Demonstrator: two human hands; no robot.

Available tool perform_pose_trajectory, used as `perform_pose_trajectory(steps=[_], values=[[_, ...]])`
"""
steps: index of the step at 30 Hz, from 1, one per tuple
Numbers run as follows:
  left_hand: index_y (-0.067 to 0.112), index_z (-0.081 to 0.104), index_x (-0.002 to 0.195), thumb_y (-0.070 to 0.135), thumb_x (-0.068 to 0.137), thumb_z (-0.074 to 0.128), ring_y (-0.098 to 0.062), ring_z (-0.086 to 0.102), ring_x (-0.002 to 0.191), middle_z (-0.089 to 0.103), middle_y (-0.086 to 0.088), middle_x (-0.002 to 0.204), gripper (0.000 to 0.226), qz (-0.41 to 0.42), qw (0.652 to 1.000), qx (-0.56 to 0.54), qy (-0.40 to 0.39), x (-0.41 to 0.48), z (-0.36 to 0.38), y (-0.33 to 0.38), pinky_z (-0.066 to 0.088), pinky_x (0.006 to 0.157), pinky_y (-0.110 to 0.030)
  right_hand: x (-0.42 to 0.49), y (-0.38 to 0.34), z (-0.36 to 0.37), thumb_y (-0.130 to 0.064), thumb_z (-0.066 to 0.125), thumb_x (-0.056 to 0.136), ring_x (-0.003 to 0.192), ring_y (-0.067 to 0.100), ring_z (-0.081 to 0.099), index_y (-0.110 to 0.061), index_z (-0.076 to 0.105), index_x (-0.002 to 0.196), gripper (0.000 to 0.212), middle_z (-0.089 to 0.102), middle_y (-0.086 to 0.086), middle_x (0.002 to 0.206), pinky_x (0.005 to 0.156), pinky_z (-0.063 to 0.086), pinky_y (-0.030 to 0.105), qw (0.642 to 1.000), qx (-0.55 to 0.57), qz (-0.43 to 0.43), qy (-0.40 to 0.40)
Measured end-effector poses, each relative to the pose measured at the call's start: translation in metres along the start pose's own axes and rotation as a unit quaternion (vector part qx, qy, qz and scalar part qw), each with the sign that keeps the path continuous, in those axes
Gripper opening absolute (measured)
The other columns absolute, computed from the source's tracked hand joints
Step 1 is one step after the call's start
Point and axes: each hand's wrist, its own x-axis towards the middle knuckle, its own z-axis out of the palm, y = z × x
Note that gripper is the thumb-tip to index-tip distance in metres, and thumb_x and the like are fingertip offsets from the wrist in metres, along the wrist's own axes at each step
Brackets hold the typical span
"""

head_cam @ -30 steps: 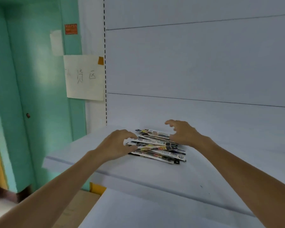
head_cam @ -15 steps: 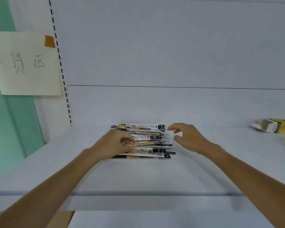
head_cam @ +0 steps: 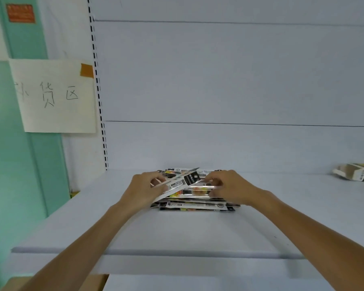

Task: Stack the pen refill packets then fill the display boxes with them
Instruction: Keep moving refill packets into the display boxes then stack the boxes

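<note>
Both bare forearms reach forward from the lower corners of the view and converge, with the wrists roughly level and the hands close together, backs facing up. Left grip [head_cam: 145, 190]: fingers curled, thumb and fingers pinching the left end of one packet [head_cam: 182, 182], which is held tilted with its right end raised. Right grip [head_cam: 233, 189]: fingers curled over the right end of the stack [head_cam: 198, 205] with the thumb below them, pinching its upper layers; how many layers it holds cannot be determined.

Glossy plastic packets [head_cam: 194, 203], matt shelf [head_cam: 177, 232]
</note>
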Motion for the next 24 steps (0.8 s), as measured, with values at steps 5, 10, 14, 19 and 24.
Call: perform_pose_trajectory(steps=[5,10,14,19,24], values=[[0.006,0.060,0.089,0.022,0.093,0.049,-0.012,0.048,0.057,0.054,-0.002,0.070,0.020,-0.082,0.993,0.015,0.085,0.003,-0.008,-0.002,0.034,0.049,-0.022,0.008,0.008,-0.013,-0.013,0.063,0.082,0.078,0.013,0.057,-0.018,0.067,0.101,0.020,0.064,0.001,0.093,0.053,0.039,0.010,0.993,0.064,0.055,0.086],[0.009,0.060,0.095,0.002,0.091,0.045,-0.023,0.063,0.075,0.068,-0.010,0.091,0.017,-0.205,0.928,-0.312,-0.001,0.000,0.001,0.013,0.049,0.065,-0.030,0.012,-0.020,-0.006,-0.011,0.070,0.079,0.079,0.018,0.064,-0.013,0.061,0.086,0.011,0.067,0.006,0.091,0.066,0.054,0.028,0.963,0.253,0.072,0.050],[0.006,0.060,0.105,-0.006,0.089,0.050,-0.029,0.066,0.085,0.068,-0.015,0.099,0.023,-0.217,0.844,-0.490,-0.006,-0.001,0.017,0.028,0.054,0.068,-0.040,0.016,-0.049,0.020,-0.009,0.068,0.081,0.082,0.020,0.069,-0.008,0.058,0.088,0.012,0.068,0.008,0.094,0.066,0.058,0.032,0.949,0.313,0.042,-0.019],[0.015,0.058,0.103,0.004,0.095,0.046,-0.023,0.067,0.082,0.068,-0.009,0.095,0.019,-0.190,0.863,-0.468,0.029,-0.002,0.026,0.035,0.057,0.065,-0.034,0.025,-0.052,0.038,-0.015,0.071,0.081,0.082,0.019,0.068,-0.011,0.059,0.098,0.021,0.068,0.004,0.092,0.065,0.055,0.031,0.939,0.340,0.045,-0.021],[0.015,0.056,0.110,0.022,0.099,0.035,-0.016,0.065,0.074,0.065,-0.002,0.088,0.024,-0.157,0.932,-0.314,0.088,-0.001,0.024,0.026,0.054,0.062,-0.028,0.028,-0.052,0.037,-0.011,0.065,0.084,0.086,0.023,0.068,-0.011,0.066,0.095,0.011,0.071,0.006,0.092,0.080,0.056,0.038,0.957,0.290,0.013,-0.012]])
